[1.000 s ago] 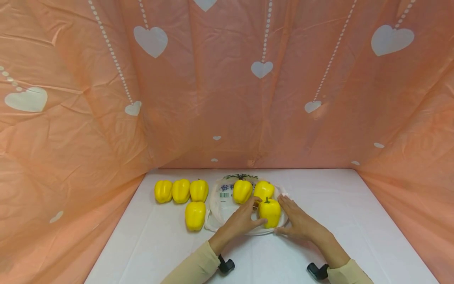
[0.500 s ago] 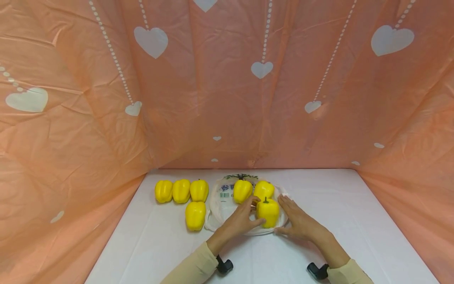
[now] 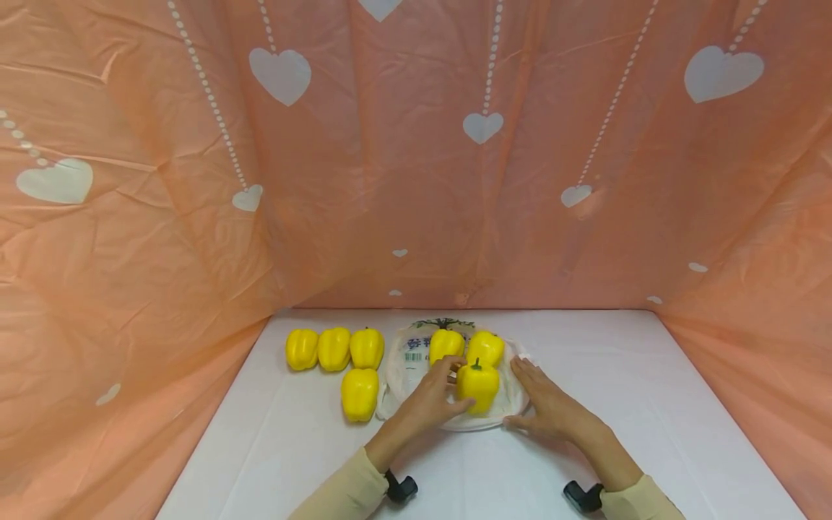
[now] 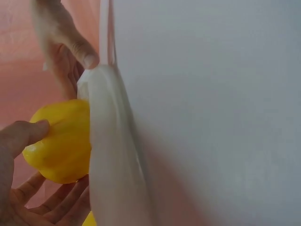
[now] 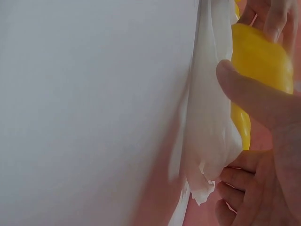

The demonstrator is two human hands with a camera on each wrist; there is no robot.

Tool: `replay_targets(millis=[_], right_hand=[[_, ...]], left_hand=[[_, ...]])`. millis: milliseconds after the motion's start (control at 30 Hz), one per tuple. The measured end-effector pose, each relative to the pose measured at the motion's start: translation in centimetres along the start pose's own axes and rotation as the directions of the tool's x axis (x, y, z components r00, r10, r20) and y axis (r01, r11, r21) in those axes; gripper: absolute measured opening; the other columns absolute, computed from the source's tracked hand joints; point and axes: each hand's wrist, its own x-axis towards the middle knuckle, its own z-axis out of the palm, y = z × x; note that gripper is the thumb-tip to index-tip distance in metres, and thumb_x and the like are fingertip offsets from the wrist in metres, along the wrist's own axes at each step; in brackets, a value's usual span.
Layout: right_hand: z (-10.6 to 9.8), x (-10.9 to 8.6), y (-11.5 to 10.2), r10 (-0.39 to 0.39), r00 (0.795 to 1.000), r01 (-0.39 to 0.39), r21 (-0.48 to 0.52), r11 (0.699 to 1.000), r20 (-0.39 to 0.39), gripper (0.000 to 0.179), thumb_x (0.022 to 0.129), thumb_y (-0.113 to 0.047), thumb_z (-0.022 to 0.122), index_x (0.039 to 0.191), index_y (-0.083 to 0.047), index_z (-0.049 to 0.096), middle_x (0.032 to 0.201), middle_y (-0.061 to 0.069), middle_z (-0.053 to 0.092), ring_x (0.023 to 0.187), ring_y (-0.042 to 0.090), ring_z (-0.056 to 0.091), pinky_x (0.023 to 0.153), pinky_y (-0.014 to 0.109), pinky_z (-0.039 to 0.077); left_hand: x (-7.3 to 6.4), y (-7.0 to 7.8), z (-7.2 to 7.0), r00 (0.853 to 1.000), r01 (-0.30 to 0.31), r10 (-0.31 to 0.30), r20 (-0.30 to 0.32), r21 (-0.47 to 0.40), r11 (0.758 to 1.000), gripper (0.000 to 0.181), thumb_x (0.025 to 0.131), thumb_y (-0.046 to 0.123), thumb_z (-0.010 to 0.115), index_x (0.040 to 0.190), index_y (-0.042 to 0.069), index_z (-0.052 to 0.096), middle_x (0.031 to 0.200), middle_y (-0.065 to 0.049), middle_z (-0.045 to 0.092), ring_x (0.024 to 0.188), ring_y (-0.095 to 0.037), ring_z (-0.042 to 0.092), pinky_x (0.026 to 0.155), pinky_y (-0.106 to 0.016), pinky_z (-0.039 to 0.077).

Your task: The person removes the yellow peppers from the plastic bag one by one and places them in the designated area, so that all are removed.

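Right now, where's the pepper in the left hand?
In the head view, that pepper is right of centre over the white bag, between the left hand and the right hand, in front of two other peppers.

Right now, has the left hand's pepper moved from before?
Yes, in the head view the held pepper moved left, closer to the row of three peppers.

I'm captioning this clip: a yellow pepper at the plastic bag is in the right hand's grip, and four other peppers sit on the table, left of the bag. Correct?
Wrong hand: the yellow pepper at the plastic bag is in the left hand's grip, as the left wrist view shows; four other peppers sit on the table, left of the bag.
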Motion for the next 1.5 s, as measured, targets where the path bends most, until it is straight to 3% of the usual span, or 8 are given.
replay_targets(millis=[467, 933, 1233, 1500], right_hand=[[0.0, -0.1, 0.1, 0.007, 1.0, -0.007, 0.01, 1.0, -0.009, 0.115, 0.087, -0.051, 0.087, 0.165, 0.008, 0.027, 0.173, 0.028, 0.023, 0.159, 0.052, 0.022, 0.128, 0.065, 0.02], [0.1, -0.1, 0.0, -0.005, 1.0, 0.004, -0.007, 1.0, -0.013, 0.115, 0.087, -0.051, 0.087, 0.165, 0.009, 0.027, 0.172, 0.029, 0.024, 0.158, 0.052, 0.023, 0.128, 0.064, 0.021], [0.0, 0.0, -0.1, 0.007, 1.0, -0.007, -0.007, 1.0, -0.008, 0.114, 0.087, -0.051, 0.087, 0.165, 0.008, 0.028, 0.172, 0.03, 0.024, 0.159, 0.052, 0.022, 0.128, 0.065, 0.021], [-0.2, 0.0, -0.4, 0.016, 1.0, -0.016, -0.004, 1.0, 0.004, 0.113, 0.088, -0.051, 0.086, 0.165, 0.008, 0.027, 0.172, 0.03, 0.024, 0.158, 0.053, 0.022, 0.128, 0.066, 0.021]], left_hand=[[-1.3, -0.6, -2.5, 0.998, -0.016, 0.015, -0.059, -0.009, 1.0, 0.064, 0.097, 0.021, 0.083, 0.147, 0.009, 0.046, 0.138, -0.014, 0.057, 0.122, -0.03, 0.063, 0.105, -0.045, 0.058], [-3.2, -0.9, -7.1, 0.984, -0.009, 0.018, -0.178, 0.052, 0.999, 0.065, 0.096, 0.016, 0.083, 0.148, 0.006, 0.046, 0.141, -0.015, 0.054, 0.127, -0.03, 0.059, 0.109, -0.047, 0.056], [-4.6, -1.2, -9.9, 0.973, 0.051, -0.043, -0.227, 0.03, 0.998, 0.067, 0.095, 0.017, 0.084, 0.15, 0.008, 0.047, 0.142, -0.013, 0.054, 0.127, -0.03, 0.058, 0.11, -0.053, 0.054], [-6.1, -1.7, -12.1, 0.958, 0.129, -0.105, -0.265, 0.074, 0.989, 0.069, 0.095, 0.017, 0.083, 0.152, 0.009, 0.045, 0.142, -0.016, 0.053, 0.125, -0.034, 0.06, 0.109, -0.052, 0.055]])
